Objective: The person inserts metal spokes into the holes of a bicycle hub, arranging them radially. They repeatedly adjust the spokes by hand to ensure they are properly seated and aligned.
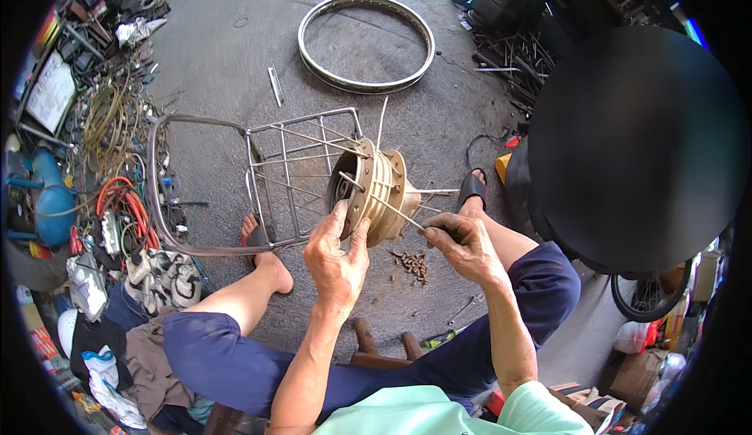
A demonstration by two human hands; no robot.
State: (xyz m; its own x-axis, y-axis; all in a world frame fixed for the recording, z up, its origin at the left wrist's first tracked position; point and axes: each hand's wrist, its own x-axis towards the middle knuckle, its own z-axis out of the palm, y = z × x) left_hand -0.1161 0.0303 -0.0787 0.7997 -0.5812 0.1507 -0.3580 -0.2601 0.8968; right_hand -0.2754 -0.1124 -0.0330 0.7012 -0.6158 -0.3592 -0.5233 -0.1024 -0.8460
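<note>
A tan, drum-shaped wheel hub (381, 192) with holed flanges is held up between my knees, tilted, with several spokes sticking out of it. My left hand (337, 259) grips its lower left side, thumb and fingers on the flange. Between the thumb and fingers of my right hand (468, 248) is the outer end of a spoke (399, 213) that runs through the flange. Under the hub, a small heap of short brownish metal pieces (411, 266) lies on the floor. A grey tubular metal rack (153, 176) is behind the hub and to its left.
A bare wheel rim (376, 88) lies on the floor ahead, near a thin metal strip (275, 87). A wrench (468, 308) and a green-handled tool (440, 339) lie close to me. Cables and tools (110, 125) crowd the left. A large dark round object (634, 149) blocks the right.
</note>
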